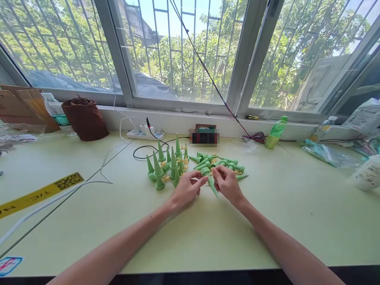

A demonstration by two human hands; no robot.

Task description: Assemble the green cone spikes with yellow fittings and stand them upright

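A green plastic watering spike (pixel 212 185) is pinched in my left hand (pixel 185 187), its wide capped end up and its point slanting down to the right. Close by that cap, the fingers of my right hand (pixel 229 183) are pressed together; whatever small piece they hold is too hidden to name. To the left, several green spikes (pixel 158 168) stand points up on the table, with small yellow valve pieces (pixel 165 178) among them. Behind my hands lies a loose pile of green spikes (pixel 228 161), with yellow bits mixed in.
A power strip (pixel 145 134) with a white cable stands by the window ledge, near a brown drawstring bag (pixel 85 118). A blurred dark box (pixel 204 136) sits at the back. Rightward are a green bottle (pixel 276 132), plastic bags (pixel 326 154) and a white bottle (pixel 368 174). Yellow tape (pixel 41 194) lies left.
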